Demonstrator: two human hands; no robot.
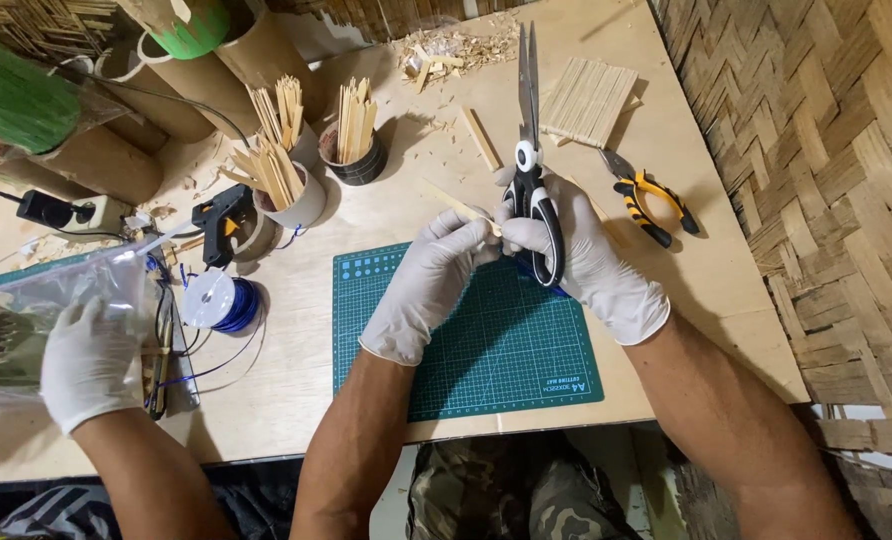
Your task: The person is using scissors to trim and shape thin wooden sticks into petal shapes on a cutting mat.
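Pinching a thin bamboo sliver (463, 208) in the left hand (428, 282), fingertips pressed together near its end, just above the green cutting mat (486, 350). Gripping black-handled scissors (532, 180) in the right hand (591, 258), blades pointing away. Probably handling light, stiff and snappy, so holding close to the cut. Sitting farther back on the surface (296, 380): two cups (306, 205) packed with upright bamboo sticks.

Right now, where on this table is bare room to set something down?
Bare wood lies right of the green cutting mat, below the yellow pliers. The mat's near half is free too. The left side is crowded: cups of sticks, glue gun, blue wire spool.
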